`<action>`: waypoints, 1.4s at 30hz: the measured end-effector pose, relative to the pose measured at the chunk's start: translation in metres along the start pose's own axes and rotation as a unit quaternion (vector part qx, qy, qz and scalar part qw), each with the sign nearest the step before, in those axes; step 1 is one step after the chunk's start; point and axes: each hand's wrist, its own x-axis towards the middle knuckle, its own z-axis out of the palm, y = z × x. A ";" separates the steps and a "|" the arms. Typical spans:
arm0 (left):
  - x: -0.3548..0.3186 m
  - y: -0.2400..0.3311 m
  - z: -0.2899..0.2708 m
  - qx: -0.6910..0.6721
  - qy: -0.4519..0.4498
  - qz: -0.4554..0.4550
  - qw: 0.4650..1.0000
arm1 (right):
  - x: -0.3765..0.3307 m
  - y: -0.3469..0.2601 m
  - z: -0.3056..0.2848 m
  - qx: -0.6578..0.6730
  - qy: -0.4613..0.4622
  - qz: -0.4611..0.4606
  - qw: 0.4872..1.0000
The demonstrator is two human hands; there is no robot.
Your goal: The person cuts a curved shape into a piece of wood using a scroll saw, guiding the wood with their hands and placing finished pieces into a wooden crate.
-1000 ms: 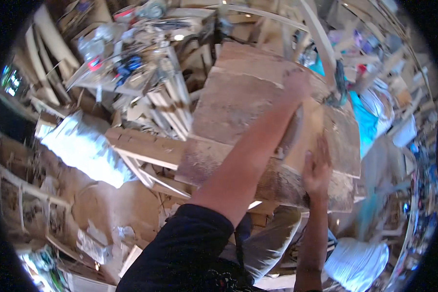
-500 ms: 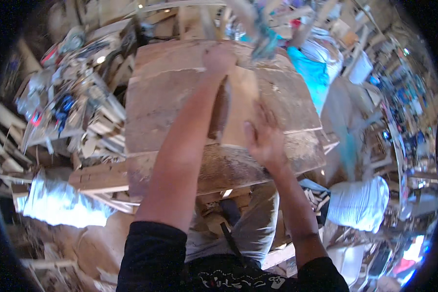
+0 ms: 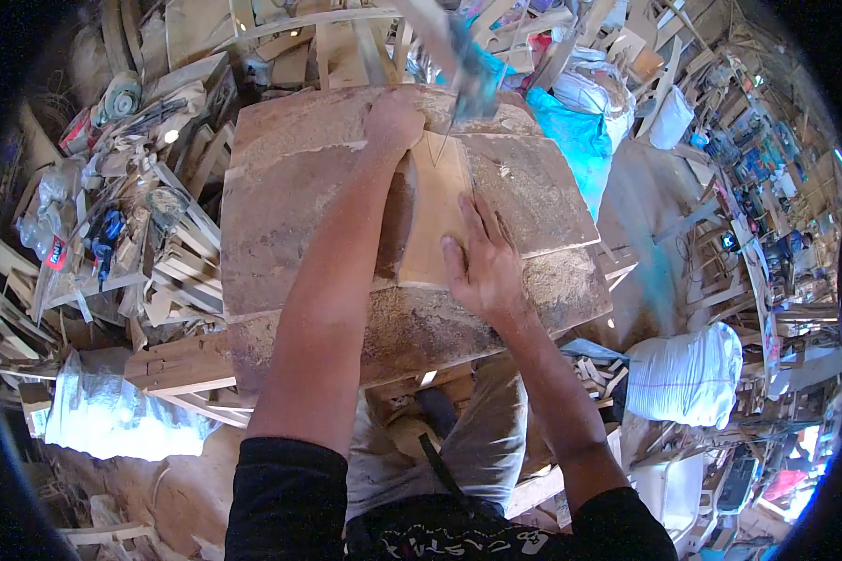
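Observation:
A pale wooden board (image 3: 433, 224) with a curved left edge lies on the dusty brown worktable (image 3: 290, 206). At its far end my left hand (image 3: 395, 122) is curled against the wood, fingers mostly hidden beneath the knuckles. My right hand (image 3: 486, 266) rests flat on the board's near right part, with fingers extended forward and thumb apart. Just beyond the board hangs a blurred teal-and-grey machine head (image 3: 475, 82). A thin blade-like line runs from it down to the board's far end. Left of the board, a dark slot shows in the tabletop.
Sawdust covers the table's near edge. Wood offcuts (image 3: 187, 257) are heaped on the left, beside a cluttered stand. A turquoise sack (image 3: 575, 140) leans at the far right corner, and a white woven sack (image 3: 685, 376) stands to the near right.
The whole view has shifted slightly, with the table now a little farther left and the picture sharper. Both hands keep about the same places on the board.

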 end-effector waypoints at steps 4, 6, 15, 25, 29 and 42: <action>0.002 -0.002 -0.003 0.019 0.014 0.017 1.000 | 0.002 -0.003 0.004 -0.003 0.006 0.001 1.000; -0.001 0.000 -0.002 0.039 0.053 0.041 0.997 | 0.002 -0.003 0.005 -0.002 0.001 0.011 1.000; 0.010 -0.004 -0.002 0.032 0.020 0.014 0.999 | 0.005 -0.007 0.007 -0.001 0.003 0.014 1.000; 0.007 0.001 -0.003 0.007 0.030 0.006 1.000 | 0.008 -0.011 0.012 -0.011 0.017 0.015 1.000; 0.007 0.008 -0.004 0.011 0.012 0.003 1.000 | 0.007 -0.009 0.016 -0.028 0.017 0.018 0.999; 0.020 0.000 0.004 0.006 0.010 0.032 0.999 | 0.012 -0.020 0.021 -0.006 0.025 0.047 0.999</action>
